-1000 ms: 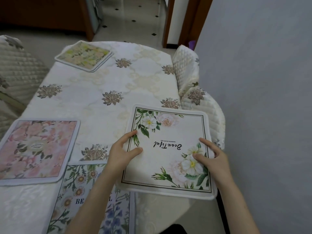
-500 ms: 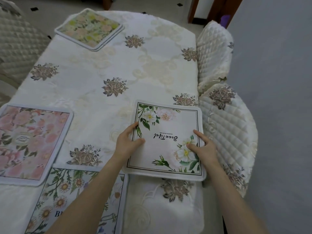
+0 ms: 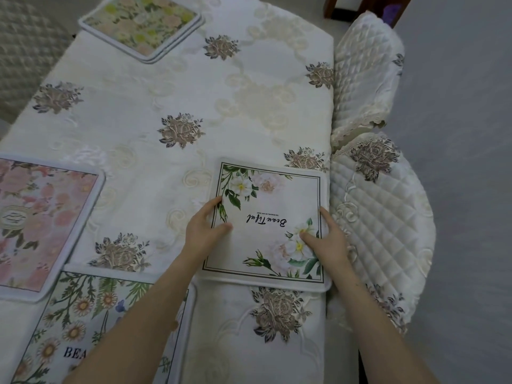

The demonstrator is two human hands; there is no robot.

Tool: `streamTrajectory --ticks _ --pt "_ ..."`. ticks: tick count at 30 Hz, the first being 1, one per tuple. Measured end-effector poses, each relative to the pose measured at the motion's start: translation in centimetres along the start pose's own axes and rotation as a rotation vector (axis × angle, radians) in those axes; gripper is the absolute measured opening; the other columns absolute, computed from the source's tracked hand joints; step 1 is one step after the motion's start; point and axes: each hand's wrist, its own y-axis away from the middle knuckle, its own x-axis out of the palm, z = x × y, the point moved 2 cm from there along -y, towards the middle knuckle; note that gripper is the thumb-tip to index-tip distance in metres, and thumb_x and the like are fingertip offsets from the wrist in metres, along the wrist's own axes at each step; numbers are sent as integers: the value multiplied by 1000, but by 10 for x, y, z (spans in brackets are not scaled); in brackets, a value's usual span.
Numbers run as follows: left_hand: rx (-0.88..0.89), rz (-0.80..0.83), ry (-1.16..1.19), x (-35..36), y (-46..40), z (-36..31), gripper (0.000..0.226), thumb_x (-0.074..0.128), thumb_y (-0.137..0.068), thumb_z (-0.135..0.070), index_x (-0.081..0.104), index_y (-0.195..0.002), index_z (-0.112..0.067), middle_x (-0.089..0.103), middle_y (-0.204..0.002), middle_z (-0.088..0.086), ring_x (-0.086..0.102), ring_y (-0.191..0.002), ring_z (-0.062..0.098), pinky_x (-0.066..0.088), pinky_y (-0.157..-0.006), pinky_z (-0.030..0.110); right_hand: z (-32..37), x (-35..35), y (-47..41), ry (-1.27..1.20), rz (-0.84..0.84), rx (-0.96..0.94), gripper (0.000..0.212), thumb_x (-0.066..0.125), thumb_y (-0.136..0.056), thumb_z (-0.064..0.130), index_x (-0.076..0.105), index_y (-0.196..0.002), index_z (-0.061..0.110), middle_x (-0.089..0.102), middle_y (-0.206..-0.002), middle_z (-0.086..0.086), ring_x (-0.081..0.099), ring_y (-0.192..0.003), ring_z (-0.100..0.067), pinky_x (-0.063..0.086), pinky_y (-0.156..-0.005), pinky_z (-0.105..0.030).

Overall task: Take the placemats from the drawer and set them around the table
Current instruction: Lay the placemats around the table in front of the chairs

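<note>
A white placemat with white flowers and the word "Beautiful" [image 3: 274,200] lies flat on the table [image 3: 180,87] near its right edge. My left hand [image 3: 203,231] grips its left edge, thumb on top. My right hand [image 3: 325,242] grips its right edge, thumb on the printed flowers. A pink floral placemat [image 3: 41,217] lies at the left. A daisy placemat [image 3: 91,322] lies at the near left, partly under my left forearm. A yellow-green floral placemat [image 3: 141,23] sits at the far end, stacked on another mat.
The table wears a cream embroidered cloth. A chair with quilted cream covers [image 3: 379,206] stands close against the table's right side. Another quilted chair [image 3: 25,51] is at the far left. A grey wall [image 3: 471,134] runs along the right.
The white flowered placemat has moved forward from overhanging the near table edge to lying fully on the table by the right edge. Both hands went with it, and the view tilted down.
</note>
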Motion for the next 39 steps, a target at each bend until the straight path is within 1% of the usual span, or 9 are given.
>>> streamTrajectory --ticks 4,8,12,16,19,23,28,33,39 --pt "27 9 -134 1 -6 0 70 72 -81 -15 42 -142 -28 47 -134 -8 41 -119 3 31 -98 21 -1 6 1 178 -22 -65 82 73 -84 15 28 -152 16 38 -149 -4 38 -136 -20 28 -105 -22" --pt "34 6 -381 4 -13 2 75 67 -80 -35 33 -146 -23 31 -113 3 33 -103 17 34 -98 31 -11 6 1 303 -54 -5 81 72 -84 31 29 -151 25 24 -140 -16 28 -131 -31 28 -108 -31" --pt "190 -24 -882 10 -4 25 72 33 -90 -53 24 -151 -17 28 -149 19 24 -136 35 20 -107 49 -28 18 7 616 -89 -162 75 48 -93 49 17 -154 18 15 -153 -20 16 -138 -38 18 -114 -50" --pt "344 -53 -1032 13 -8 23 64 29 -93 -42 41 -141 0 33 -150 22 28 -140 37 15 -114 50 -32 27 7 690 -158 -219 75 25 -93 51 19 -152 5 20 -155 -24 23 -140 -42 22 -115 -56" --pt "495 -5 -1039 22 -25 -5 57 30 -95 -35 41 -141 -3 30 -153 20 23 -143 34 13 -115 49 -1 37 2 698 -210 -375 68 20 -98 46 19 -153 6 17 -160 -13 17 -147 -30 14 -120 -47" --pt "606 136 -1004 63 -66 -25 56 26 -98 -33 29 -145 -3 37 -150 17 36 -138 34 20 -111 47 58 96 -30 526 -26 -586 62 15 -101 43 14 -155 13 14 -161 -1 3 -149 -13 4 -122 -33" --pt "614 152 -1010 88 -93 -14 63 31 -94 -34 28 -148 -3 27 -155 13 23 -144 26 14 -115 43 52 131 -81 674 22 -586 62 9 -100 44 10 -155 16 7 -162 4 -1 -149 -8 -1 -121 -30" --pt "576 52 -1012 52 -110 1 60 14 -100 -37 17 -151 -7 12 -159 6 8 -147 17 2 -119 32 31 93 -97 844 -42 -571 63 9 -101 49 8 -155 17 5 -161 4 0 -149 -11 0 -121 -30" --pt "574 36 -1004 18 -116 12 62 11 -99 -41 14 -152 -9 8 -160 2 7 -148 14 6 -119 35 7 44 -102 881 -115 -446 66 11 -99 49 1 -155 16 -1 -162 1 -5 -148 -9 -4 -120 -29"
